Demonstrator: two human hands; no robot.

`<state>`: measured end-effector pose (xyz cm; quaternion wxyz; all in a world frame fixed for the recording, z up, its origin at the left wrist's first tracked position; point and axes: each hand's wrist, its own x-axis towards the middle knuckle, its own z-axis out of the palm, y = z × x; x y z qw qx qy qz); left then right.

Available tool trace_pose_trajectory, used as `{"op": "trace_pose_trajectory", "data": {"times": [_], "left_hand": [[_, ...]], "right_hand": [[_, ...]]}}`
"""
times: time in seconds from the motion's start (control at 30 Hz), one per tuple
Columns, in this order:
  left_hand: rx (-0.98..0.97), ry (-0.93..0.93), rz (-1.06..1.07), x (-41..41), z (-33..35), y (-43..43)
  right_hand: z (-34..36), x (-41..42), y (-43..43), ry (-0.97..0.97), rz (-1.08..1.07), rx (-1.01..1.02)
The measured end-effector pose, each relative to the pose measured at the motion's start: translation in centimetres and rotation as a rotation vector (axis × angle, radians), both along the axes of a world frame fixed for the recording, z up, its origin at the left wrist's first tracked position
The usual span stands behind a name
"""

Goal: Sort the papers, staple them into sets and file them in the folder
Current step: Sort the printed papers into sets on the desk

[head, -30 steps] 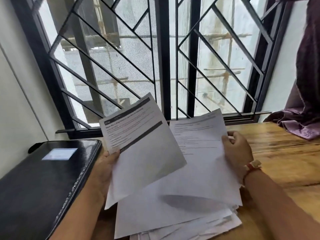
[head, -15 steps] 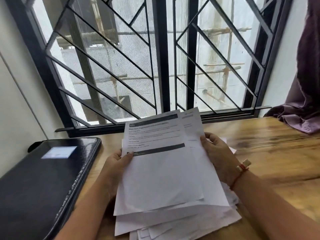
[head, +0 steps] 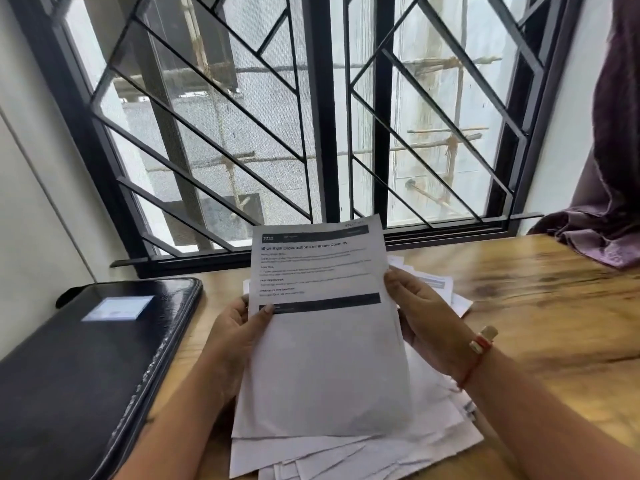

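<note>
I hold a small stack of printed white sheets (head: 322, 344) upright above the table. My left hand (head: 239, 327) grips its left edge, thumb on the front near a dark band. My right hand (head: 419, 320) grips the right edge, with a red thread bracelet on the wrist. Beneath them a loose pile of papers (head: 349, 452) lies fanned on the wooden table (head: 554, 306). A closed black folder (head: 90, 368) with a pale label lies at the left. No stapler is visible.
A barred window (head: 311, 133) runs along the table's far edge. A purple curtain (head: 609, 174) hangs at the right, its end resting on the table corner. A white wall stands to the left of the folder.
The two sheets that were held apart, one in each hand, have been brought together into one aligned stack held by both hands.
</note>
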<state>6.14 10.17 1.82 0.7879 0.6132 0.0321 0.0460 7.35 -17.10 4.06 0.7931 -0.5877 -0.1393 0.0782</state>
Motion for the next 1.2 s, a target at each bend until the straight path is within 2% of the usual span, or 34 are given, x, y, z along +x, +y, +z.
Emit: {"op": "trace_pose_trajectory", "data": {"times": [0.1,0.23,0.37,0.47,0.53,0.6,0.67,0.73,0.9,1.03,1.2], "left_hand": [[-0.005,-0.004,-0.010,-0.1,0.1,0.0],[-0.029,0.009,-0.093,-0.5,0.5,0.0],[-0.050,0.001,-0.162,-0.5,0.3,0.0],[-0.039,-0.013,-0.079,0.4,0.2,0.8],[-0.062,-0.002,0.010,1.3,-0.1,1.9],[-0.089,0.015,0.065,2.1,-0.7,3.0],[-0.135,0.054,0.084,2.4,-1.1,3.6],[-0.185,0.090,0.077,2.3,-1.2,3.8],[-0.209,0.134,0.142,2.5,-1.4,4.0],[-0.308,0.137,0.125,2.4,-1.1,3.3],[-0.323,0.125,0.116,2.2,-0.8,2.8]], "right_hand": [[-0.3,0.0,0.1,-0.048,-0.005,-0.128],[-0.5,0.1,0.4,-0.057,-0.069,-0.160],[-0.1,-0.2,0.4,-0.037,-0.027,-0.075],[0.3,-0.1,0.4,0.036,-0.164,-0.024],[-0.3,0.8,0.1,0.014,-0.329,-0.171],[-1.2,1.6,-0.5,-0.138,-0.441,-0.518],[-1.9,1.8,-0.9,-0.343,-0.478,-0.913],[-2.3,1.4,-0.8,-0.481,-0.428,-1.116],[-3.1,1.3,-0.3,-0.607,-0.195,-1.334],[-2.9,1.3,-0.6,-0.630,-0.135,-1.349],[-2.7,1.4,-0.7,-0.609,-0.079,-1.373]]}}
